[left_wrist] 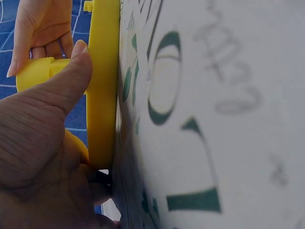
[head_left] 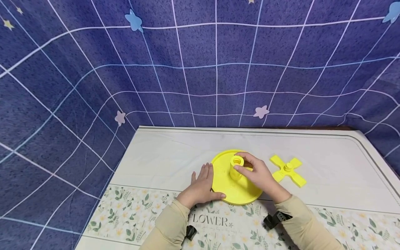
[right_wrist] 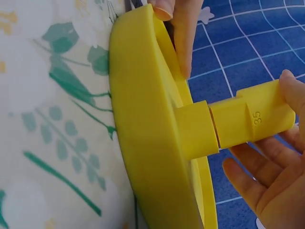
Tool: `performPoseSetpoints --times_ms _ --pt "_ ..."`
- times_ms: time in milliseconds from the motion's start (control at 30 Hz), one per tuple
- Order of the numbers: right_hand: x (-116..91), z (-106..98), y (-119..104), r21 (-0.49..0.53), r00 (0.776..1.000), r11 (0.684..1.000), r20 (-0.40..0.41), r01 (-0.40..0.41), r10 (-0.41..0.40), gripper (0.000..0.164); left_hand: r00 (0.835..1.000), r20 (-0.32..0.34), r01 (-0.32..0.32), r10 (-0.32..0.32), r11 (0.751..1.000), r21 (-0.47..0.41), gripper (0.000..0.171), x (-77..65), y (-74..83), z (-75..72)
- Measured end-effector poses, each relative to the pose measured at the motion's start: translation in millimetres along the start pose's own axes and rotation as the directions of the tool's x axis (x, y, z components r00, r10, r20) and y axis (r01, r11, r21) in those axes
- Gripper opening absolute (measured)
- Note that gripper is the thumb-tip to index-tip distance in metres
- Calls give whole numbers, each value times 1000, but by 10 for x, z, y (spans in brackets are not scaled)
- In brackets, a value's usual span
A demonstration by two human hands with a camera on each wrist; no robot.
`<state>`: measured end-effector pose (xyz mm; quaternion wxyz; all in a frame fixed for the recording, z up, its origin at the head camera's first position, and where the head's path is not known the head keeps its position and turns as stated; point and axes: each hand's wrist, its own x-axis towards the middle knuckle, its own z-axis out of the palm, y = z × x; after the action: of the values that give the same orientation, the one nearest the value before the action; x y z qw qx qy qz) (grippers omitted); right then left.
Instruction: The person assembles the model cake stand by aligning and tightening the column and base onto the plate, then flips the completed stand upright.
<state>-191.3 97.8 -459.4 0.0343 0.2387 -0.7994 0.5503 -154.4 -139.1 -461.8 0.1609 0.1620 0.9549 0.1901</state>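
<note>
A yellow round tray with a raised rim [head_left: 223, 185] lies on the tablecloth. From its middle rises a yellow cylinder [head_left: 236, 170], hollow and ridged inside at the top. The right wrist view shows a seam between a lower post [right_wrist: 194, 131] on the tray and the upper piece [right_wrist: 252, 114], marked 35. My right hand [head_left: 257, 173] grips that upper piece, thumb in front and fingers behind. My left hand [head_left: 201, 187] rests against the tray's left side, its fingers straight along the rim and its thumb spread over the front edge.
Right of the tray lies a yellow cross-shaped piece [head_left: 288, 167] with a short central stub. A white floral tablecloth [head_left: 150, 205] covers the table. Behind and to the left hangs a dark blue curtain [head_left: 200, 76]. Each wrist carries a small black camera.
</note>
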Motion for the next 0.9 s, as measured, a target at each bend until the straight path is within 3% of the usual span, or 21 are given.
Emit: performPoseSetpoints --times_ms 333,567,733,900 --pt "-30 92 -35 -122 991 992 -137 -23 6 40 1000 -7 0 0 1000 2 117 -12 0 -10" --pt "-32 147 -42 -176 982 984 -189 -39 5 41 1000 -8 -2 2 1000 -10 117 -10 0 -14" --pt "-47 138 -63 -179 984 983 -179 -44 12 44 1000 -3 -3 3 1000 -10 117 -12 1 -11" --pt "-34 87 -58 -140 995 990 -95 5 -18 50 1000 1 0 0 1000 -5 117 -1 -4 -2"
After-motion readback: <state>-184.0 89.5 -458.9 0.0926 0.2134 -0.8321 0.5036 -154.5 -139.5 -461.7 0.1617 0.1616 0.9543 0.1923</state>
